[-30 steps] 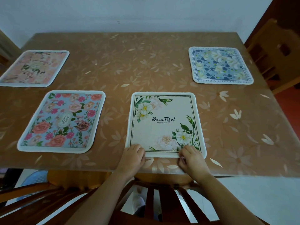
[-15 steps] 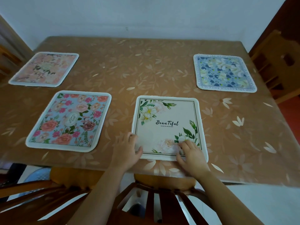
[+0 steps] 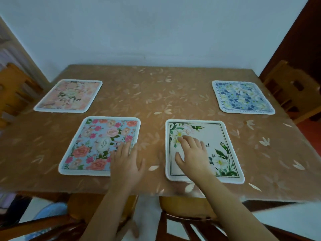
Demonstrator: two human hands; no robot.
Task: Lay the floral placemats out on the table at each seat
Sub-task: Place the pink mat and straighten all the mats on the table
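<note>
Both hands have left the near edge of the cream placemat (image 3: 224,136), where they lay a second ago. The right grip (image 3: 192,152) has slid forward onto the mat's middle, and the left grip (image 3: 127,161) has crossed to the neighbouring mat.

The right grip lies flat on the cream placemat, fingers apart and straight, fingertips on the white flower at the far left corner; it clasps nothing. The left grip is likewise spread flat, fingers apart, its palm over the near right corner of the blue rose placemat (image 3: 97,145) and its thumb side over the bare bench (image 3: 156,94); it also clasps nothing.

Four placemats lie flat on the brown, leaf-patterned bench. The cream one and the blue rose one sit side by side along the near edge, apart from each other. A pink placemat (image 3: 69,96) lies at the far left and a blue-and-white placemat (image 3: 243,97) at the far right. One wooden chair (image 3: 15,87) stands at the left side, another chair (image 3: 293,89) at the right, and a chair back (image 3: 187,214) shows below the near edge.
</note>
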